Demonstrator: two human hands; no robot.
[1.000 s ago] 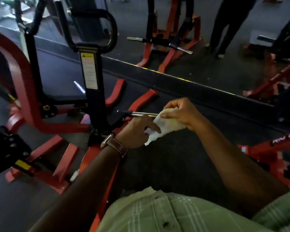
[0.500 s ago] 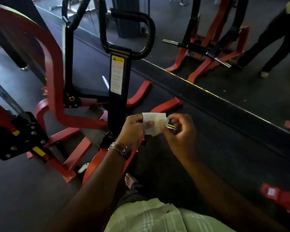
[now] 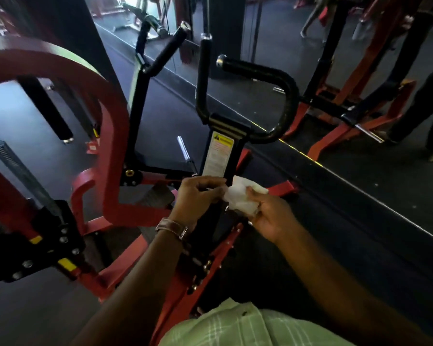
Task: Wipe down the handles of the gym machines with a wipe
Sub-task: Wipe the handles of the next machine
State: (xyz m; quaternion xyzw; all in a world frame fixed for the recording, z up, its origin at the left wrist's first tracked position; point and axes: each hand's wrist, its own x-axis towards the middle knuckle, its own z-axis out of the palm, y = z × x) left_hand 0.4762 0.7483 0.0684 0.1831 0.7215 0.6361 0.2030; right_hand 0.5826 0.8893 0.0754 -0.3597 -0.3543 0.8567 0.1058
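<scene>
The person stood over a red-framed gym machine (image 3: pixel 110 151), both hands held together in front of its black upright post (image 3: pixel 220 156). A white wipe (image 3: pixel 240 196) was bunched between the two hands, below the yellow-headed warning label (image 3: pixel 219 156) fixed to the post. The left hand (image 3: pixel 198 196) had its fingers curled, its grip pinching the left edge of the wipe. The right hand (image 3: pixel 270 216) was turned palm up beneath the wipe, its grip closed on the cloth with thumb and fingers folded round the lower right part. A brown-strapped watch (image 3: pixel 171 227) sat on the left wrist.

The wipe was clear of every handle at that moment. The curved black handle (image 3: pixel 283 96) rose from the top of the post and looped to the right, well above the hands. A straight black handle (image 3: pixel 205 76) stood up from the same bracket on the left side. A further angled black handle (image 3: pixel 165 53) projected from a second upright to the left. A coiled spring (image 3: pixel 13 158) ran down the machine's left edge. The floor (image 3: pixel 360 233) was dark. The legs of another person (image 3: pixel 425 103) stood at the far right, beside a second red frame (image 3: pixel 360 96).
</scene>
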